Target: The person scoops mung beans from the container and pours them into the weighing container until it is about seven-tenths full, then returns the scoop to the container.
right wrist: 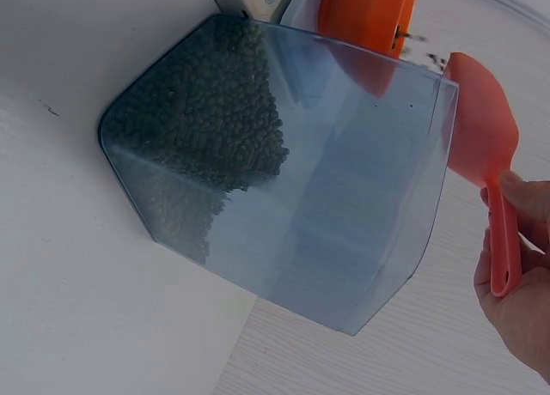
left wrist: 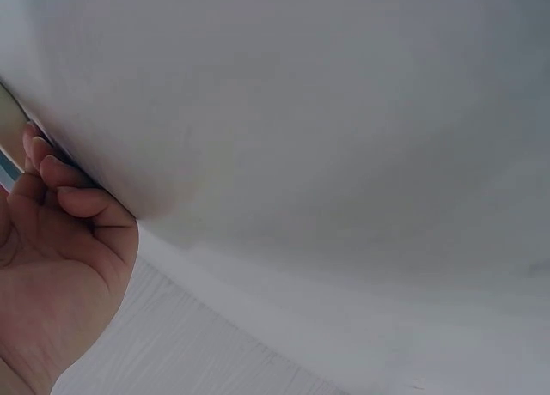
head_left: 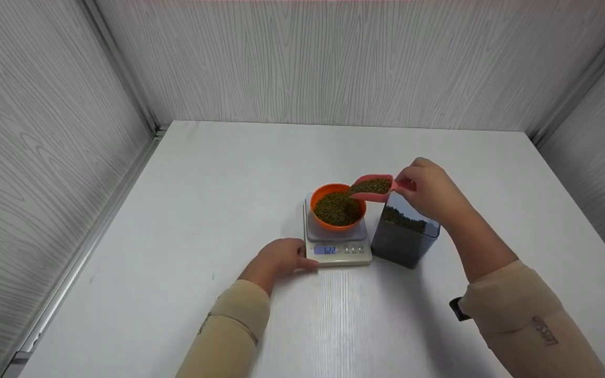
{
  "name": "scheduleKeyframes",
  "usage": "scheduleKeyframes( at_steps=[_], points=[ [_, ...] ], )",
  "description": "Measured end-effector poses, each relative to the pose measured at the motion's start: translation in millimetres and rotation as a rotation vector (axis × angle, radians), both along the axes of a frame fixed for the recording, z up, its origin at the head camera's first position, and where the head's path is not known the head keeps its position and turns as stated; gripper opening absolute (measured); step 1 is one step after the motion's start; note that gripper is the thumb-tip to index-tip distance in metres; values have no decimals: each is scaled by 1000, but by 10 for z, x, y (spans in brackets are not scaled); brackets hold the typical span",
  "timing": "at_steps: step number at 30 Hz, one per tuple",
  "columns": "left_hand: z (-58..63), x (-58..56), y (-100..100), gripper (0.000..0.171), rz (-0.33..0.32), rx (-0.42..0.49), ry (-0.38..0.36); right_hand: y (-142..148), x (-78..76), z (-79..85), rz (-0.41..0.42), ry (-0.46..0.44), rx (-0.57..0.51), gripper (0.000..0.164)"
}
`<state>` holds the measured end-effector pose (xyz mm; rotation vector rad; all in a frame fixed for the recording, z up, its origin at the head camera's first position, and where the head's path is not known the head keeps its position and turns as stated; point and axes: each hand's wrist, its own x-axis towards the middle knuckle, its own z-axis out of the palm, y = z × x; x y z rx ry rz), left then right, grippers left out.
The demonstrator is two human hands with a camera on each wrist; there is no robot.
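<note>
My right hand [head_left: 431, 191] pinches the handle of a red plastic scoop [head_left: 371, 197], tilted over the rim of an orange bowl [head_left: 317, 202]. Small green beans, like mung beans, fill the scoop; in the right wrist view a few fall from its lip [right wrist: 455, 64]. More beans [head_left: 338, 210] heap inside the bowl, which sits on a white digital kitchen scale [head_left: 342, 258] with a lit display. At the scale's front left corner, my left hand [head_left: 284, 257] grips the edge, thumb along the front and fingers at the side; the left wrist view shows those fingers [left wrist: 82, 202] curled.
Right of the scale, close beside it, stands a clear bluish bin [right wrist: 361, 197] partly filled with the same beans [right wrist: 206, 112], below my right hand. Everything stands on a white table [head_left: 202, 210], with wood-grain panels [head_left: 302, 63] at the back and sides.
</note>
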<state>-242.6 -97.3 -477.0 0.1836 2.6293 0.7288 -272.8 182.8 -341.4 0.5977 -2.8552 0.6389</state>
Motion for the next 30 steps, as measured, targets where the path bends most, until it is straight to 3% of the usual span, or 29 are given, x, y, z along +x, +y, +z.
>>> scheduleKeyframes(
  at_steps=[13, 30],
  points=[
    [8, 27, 6, 41, 4, -19, 16, -96, -4, 12, 54, 55, 23, 12],
    [-1, 7, 12, 41, -4, -27, 11, -184, -21, 32, 16, 18, 65, 12]
  ],
)
